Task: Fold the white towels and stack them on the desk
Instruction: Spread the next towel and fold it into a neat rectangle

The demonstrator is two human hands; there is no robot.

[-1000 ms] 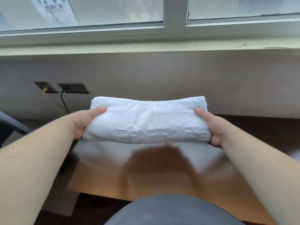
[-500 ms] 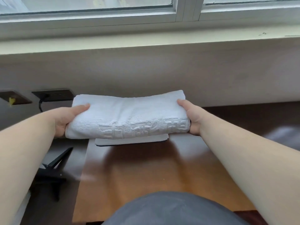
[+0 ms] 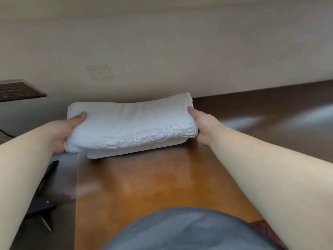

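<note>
A folded white towel (image 3: 129, 123) with a raised woven pattern along its near edge lies between my two hands, at the far end of the brown wooden desk (image 3: 144, 186). My left hand (image 3: 67, 129) grips its left end, thumb on top. My right hand (image 3: 201, 125) grips its right end the same way. Under it lies another folded white towel (image 3: 108, 154), only its near edge showing. The upper towel rests on or just above the lower one; I cannot tell which. It overhangs the desk's left edge.
A beige wall (image 3: 162, 51) rises right behind the towels. A dark socket plate (image 3: 16, 91) sits on the wall at left. Left of the desk, low down, stands a black metal frame (image 3: 45, 195). The desk stretches on to the right, darker and glossy.
My hands have carried the folded towel down and away from me onto the towel lying at the desk's far end. The camera has tilted down, and the window is out of view.
</note>
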